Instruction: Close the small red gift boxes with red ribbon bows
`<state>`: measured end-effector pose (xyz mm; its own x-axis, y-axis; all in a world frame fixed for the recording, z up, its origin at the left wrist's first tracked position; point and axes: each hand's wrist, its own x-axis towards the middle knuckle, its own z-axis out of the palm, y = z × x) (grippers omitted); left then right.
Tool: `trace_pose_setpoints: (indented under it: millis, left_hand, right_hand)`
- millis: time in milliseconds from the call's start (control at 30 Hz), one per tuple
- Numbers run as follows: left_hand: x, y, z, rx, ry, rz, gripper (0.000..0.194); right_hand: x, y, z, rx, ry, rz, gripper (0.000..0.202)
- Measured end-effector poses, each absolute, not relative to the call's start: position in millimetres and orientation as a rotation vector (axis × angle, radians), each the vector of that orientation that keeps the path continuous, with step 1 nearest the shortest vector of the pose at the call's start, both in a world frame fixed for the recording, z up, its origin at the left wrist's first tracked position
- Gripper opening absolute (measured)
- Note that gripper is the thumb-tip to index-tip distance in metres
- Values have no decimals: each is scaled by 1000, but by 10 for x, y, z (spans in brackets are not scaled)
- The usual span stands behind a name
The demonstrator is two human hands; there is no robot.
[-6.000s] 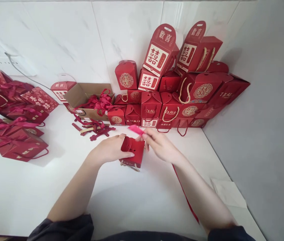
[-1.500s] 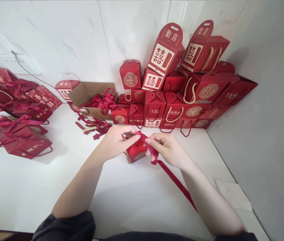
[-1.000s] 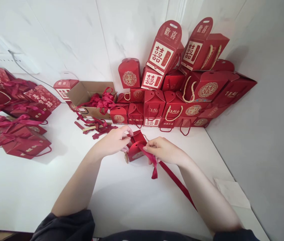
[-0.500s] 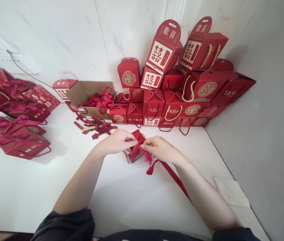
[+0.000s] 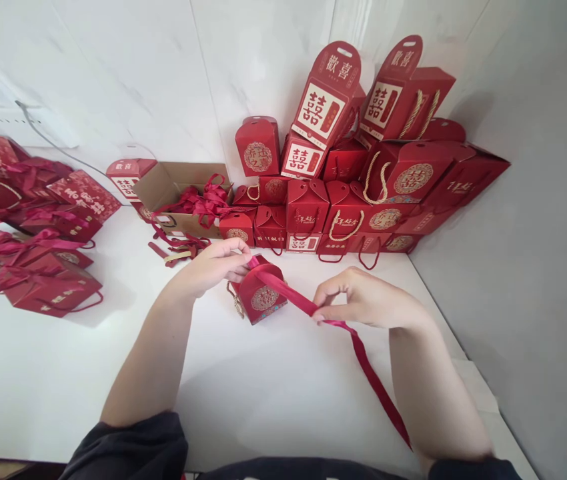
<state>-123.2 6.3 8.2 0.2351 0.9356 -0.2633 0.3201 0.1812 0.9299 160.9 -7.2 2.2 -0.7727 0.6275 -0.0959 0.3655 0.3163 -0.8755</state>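
A small red gift box (image 5: pixel 264 298) with a round gold emblem and twisted rope handles stands on the white table between my hands. My left hand (image 5: pixel 228 261) pinches one end of a dark pink ribbon (image 5: pixel 286 291) at the box's top left. From there the ribbon runs over the rounded top flap and down to the right. My right hand (image 5: pixel 346 298) is to the right of the box, its thumb and fingers closed on the ribbon. Past that hand the ribbon's tail hangs towards the right forearm.
Stacked red boxes (image 5: pixel 308 208) line the wall behind. A cardboard box (image 5: pixel 191 172) of ribbons stands at the back left, with loose handle pieces (image 5: pixel 173 255) before it. Ribboned boxes (image 5: pixel 53 283) crowd the far left. White paper (image 5: pixel 478 383) lies right.
My right hand has moved right, drawing the ribbon out straight. My left hand has shifted slightly up and left. The small box has turned, so its gold emblem now shows.
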Motion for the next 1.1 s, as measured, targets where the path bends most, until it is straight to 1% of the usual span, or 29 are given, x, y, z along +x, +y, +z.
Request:
trace_pose_setpoints:
  millis: [133,200,267,333,367,433,500,567,667,733,800,900,933,1033,1067,1100]
  left_hand:
    - [-1139,68,22,1248,1243,666,29]
    - [-1073,58,-1,1224,1200,659,29]
    - [-1017,43,-22,1209,1135,640,29]
    - [-976,29,-44,1204,1057,613,28]
    - [-961,22,-53,1205,1027,605,27]
    - [-933,7,-61,1222,1006,607,27]
    - [-902,-14,-46,1261,1012,627,27]
    - [-866,-48,-5,1333,1011,671,26]
    - [-828,-123,88,1524,1047,791,24]
    - [-834,-175,143,1699,1129,839,24]
    - [-870,-212,166,1883,1228,756,25]
    - [-938,-221,111,2113,1425,431,40]
    - [-950,-213,75,2151,1489,319,42]
    - [-925,-183,-33,2170,1545,135,26]
    - [-898,-176,-57,2172,1519,135,25]
    - [-865,-174,-74,2178,1491,155,28]
  right_hand:
    - [1818,-170,193,-696,-2584,1207,8]
    - [1927,-231,267,-488,-2687,1268,10]
    - [2035,-285,330,-283,-2749,1423,9]
    - [2112,-317,373,-226,-2753,1547,12]
    - [2126,-319,382,-280,-2728,1555,16]
    - [2084,-289,362,-507,-2619,1456,18]
    - [1940,-217,282,-760,-2410,1292,18]
    - [1725,-125,149,-903,-2139,1212,22]
    - [1411,-9,-75,-880,-1918,1334,32]
    - [1290,29,-181,-812,-1881,1453,24]
    - [1254,37,-232,-783,-1884,1523,19]
    - [1290,19,-234,-813,-1927,1549,17]
    - [1306,10,-228,-822,-1939,1556,16]
    - [1341,-13,-221,-830,-1950,1587,14]
    - [1349,-19,-223,-831,-1949,1588,13]
    - [1358,-24,-228,-836,-1946,1585,13]
